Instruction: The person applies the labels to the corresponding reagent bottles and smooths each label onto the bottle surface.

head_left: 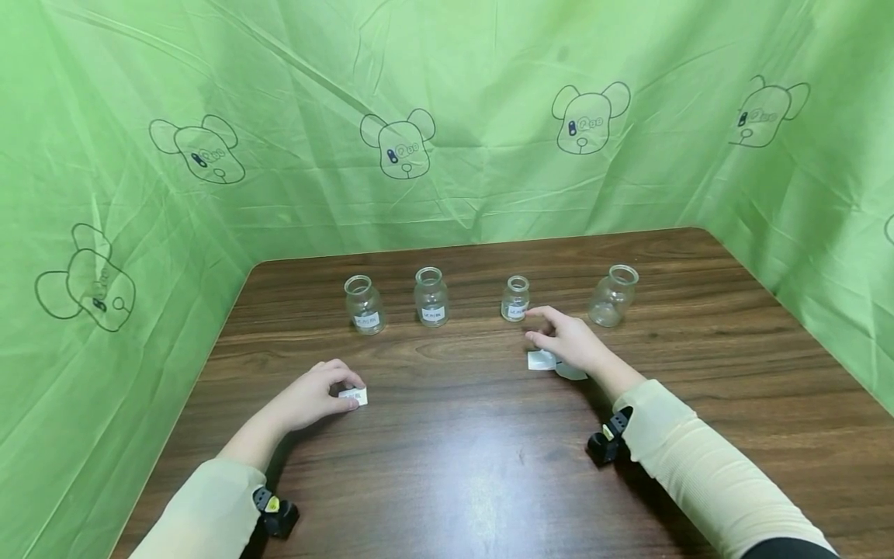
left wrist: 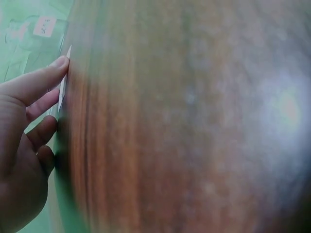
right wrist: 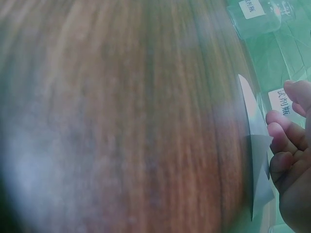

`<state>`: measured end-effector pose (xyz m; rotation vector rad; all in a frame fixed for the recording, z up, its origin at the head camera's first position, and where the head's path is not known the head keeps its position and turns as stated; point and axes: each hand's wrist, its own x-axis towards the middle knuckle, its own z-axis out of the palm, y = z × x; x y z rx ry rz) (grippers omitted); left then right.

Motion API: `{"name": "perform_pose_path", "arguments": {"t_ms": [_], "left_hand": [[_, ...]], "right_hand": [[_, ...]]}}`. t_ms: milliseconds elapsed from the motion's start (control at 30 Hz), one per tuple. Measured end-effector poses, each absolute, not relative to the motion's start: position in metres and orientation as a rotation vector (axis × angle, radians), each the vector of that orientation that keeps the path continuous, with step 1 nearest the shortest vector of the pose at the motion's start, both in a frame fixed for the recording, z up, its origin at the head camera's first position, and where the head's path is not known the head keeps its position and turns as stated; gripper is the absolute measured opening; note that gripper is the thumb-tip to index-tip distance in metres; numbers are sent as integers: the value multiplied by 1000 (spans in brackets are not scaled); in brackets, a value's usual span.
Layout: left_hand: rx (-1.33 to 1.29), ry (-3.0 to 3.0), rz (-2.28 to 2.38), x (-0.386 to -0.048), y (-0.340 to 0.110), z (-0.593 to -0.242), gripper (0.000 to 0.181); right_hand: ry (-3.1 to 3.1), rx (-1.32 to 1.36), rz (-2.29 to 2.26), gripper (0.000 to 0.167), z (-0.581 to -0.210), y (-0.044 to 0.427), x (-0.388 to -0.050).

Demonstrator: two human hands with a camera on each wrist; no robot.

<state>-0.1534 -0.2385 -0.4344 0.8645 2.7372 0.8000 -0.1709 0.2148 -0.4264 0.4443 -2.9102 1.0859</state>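
White paper first: pinching a printed label (head_left: 358, 396) between the thumb and fingers of the left hand (head_left: 310, 397), leaving its far end free. Holding the right hand (head_left: 569, 341) loose meanwhile, gripping nothing, pointing the forefinger forward with the thumb apart from it. Resting that fingertip at the edge of the tag (head_left: 516, 312) on the small bottle (head_left: 517, 293), apparently touching, though not showing contact for certain. Sheltering a white slip (head_left: 541, 360) and a greyish slip (head_left: 571, 373) just below the right palm, on the brown table (head_left: 447, 435).

Looking farther out: seeing a tagged bottle (head_left: 365, 304) ahead of the left hand, then a second tagged bottle (head_left: 431, 296) between the two hands. Finding a plain bottle (head_left: 611, 299) beyond the right hand, showing no tag in view. Facing green cloth (head_left: 475, 194) behind everything.

Risking a toppled small bottle by pushing too hard with the forefinger against such light glass. Possibly wrinkling or lifting its tag by dragging the fingertip across the edge. On the left, possibly creasing the label by squeezing too firmly, or sticking it to the skin if gummed. Possibly scattering the slips by sweeping the right palm too low.
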Motion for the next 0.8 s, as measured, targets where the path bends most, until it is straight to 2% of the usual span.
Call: {"name": "perform_pose_path", "arguments": {"t_ms": [367,600,800], "left_hand": [[706,2742,796,-153,-232,-429,27],[760,2771,729,-157,-227,-427,17],[779,2794,701,-156,-225,-427,18]], "right_hand": [[-2903,447,1093,43,-429,216,-172],[-2899,442,1100,41,-430,215,-172],[-2903,437,1106,41,-431,216,-173]]}}
